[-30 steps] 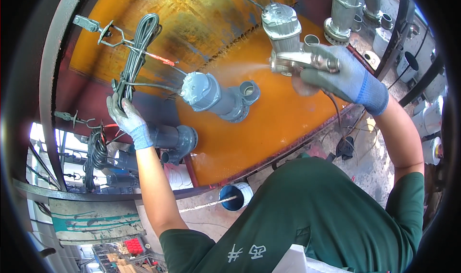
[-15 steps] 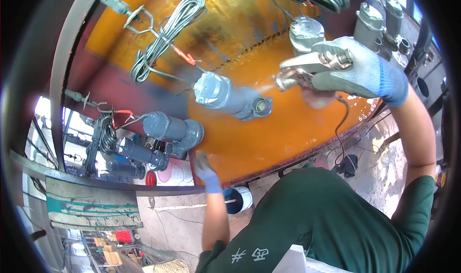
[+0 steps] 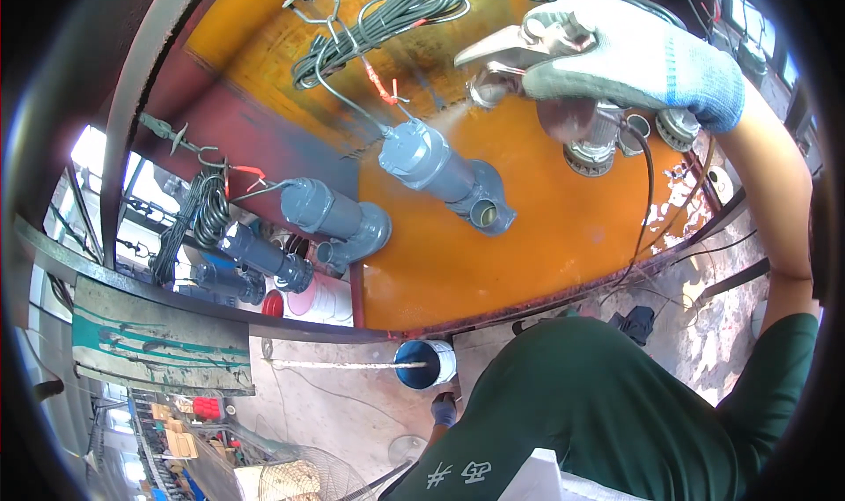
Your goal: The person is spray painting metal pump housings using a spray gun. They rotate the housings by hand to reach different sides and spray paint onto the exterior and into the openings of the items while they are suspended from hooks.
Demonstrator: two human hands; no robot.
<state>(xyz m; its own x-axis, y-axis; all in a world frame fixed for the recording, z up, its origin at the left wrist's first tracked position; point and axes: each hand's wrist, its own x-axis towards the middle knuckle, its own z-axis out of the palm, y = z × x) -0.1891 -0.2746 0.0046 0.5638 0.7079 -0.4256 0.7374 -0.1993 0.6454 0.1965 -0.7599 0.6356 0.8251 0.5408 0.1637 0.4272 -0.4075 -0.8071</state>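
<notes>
One metal spray gun [image 3: 519,50] is held in the gloved right hand [image 3: 616,56], its fingers wrapped around the handle, at the upper right. A faint pale mist [image 3: 453,116] is seen between the nozzle and the capped end of a blue-grey pump [image 3: 431,162]. Compared with a second ago, the left hand [image 3: 444,410] has been taken away from the coil of dark cable [image 3: 392,21] above the pump and lowered near a bucket [image 3: 446,360] (only a little of the glove is visible, so whether anything is gripped cannot be told). The spray gun has been brought toward the far side of the cap, and the pump's round outlet is now turned more toward the worker. A different face of the pump is probably being reached, with the spraying left to the right hand alone. The pump is seen against an orange surface [image 3: 466,281], below and left of the right hand, untouched by it, and well apart from the left hand. A second pump [image 3: 321,206] is placed to its left.
</notes>
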